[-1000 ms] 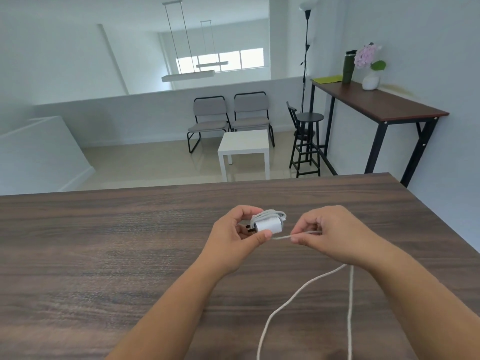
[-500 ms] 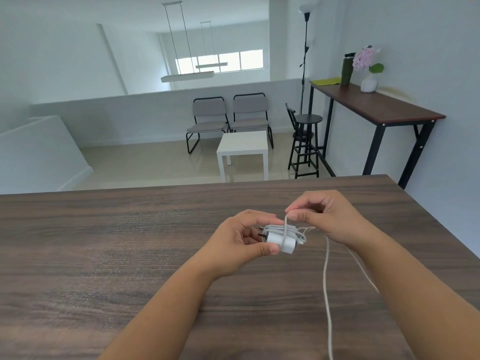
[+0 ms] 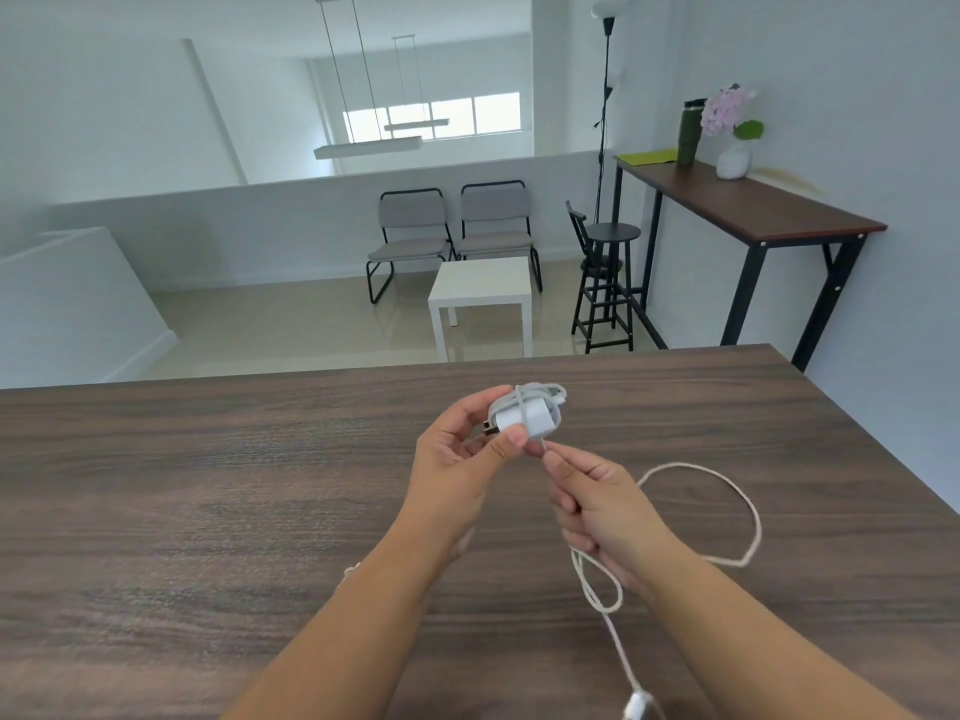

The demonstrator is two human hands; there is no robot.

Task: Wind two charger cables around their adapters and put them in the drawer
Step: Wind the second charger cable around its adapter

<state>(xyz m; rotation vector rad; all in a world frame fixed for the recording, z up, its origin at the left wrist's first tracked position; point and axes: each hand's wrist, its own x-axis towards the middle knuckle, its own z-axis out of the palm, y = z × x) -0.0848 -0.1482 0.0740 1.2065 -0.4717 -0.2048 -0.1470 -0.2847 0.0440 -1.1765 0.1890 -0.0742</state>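
My left hand (image 3: 457, 470) holds a small white charger adapter (image 3: 524, 419) above the dark wooden table (image 3: 208, 511), thumb and fingers curled round it. Several turns of white cable are wound around the adapter. My right hand (image 3: 597, 506) sits just below and right of it, pinching the white cable (image 3: 748, 511) close to the adapter. The loose cable loops out to the right over the table, passes back under my right wrist and runs to a white plug end (image 3: 636, 706) at the bottom edge. A second charger and the drawer are not visible.
A short bit of white cord (image 3: 352, 570) peeks out left of my left forearm. Beyond the table's far edge are a white side table (image 3: 483, 288), two grey chairs (image 3: 452, 226), a black stool (image 3: 608, 272) and a tall console table (image 3: 753, 210) with a vase.
My right hand has come down from above the adapter to below it, carrying the cable round for another turn. The adapter has lifted slightly and the slack cable now forms a loop on the right.
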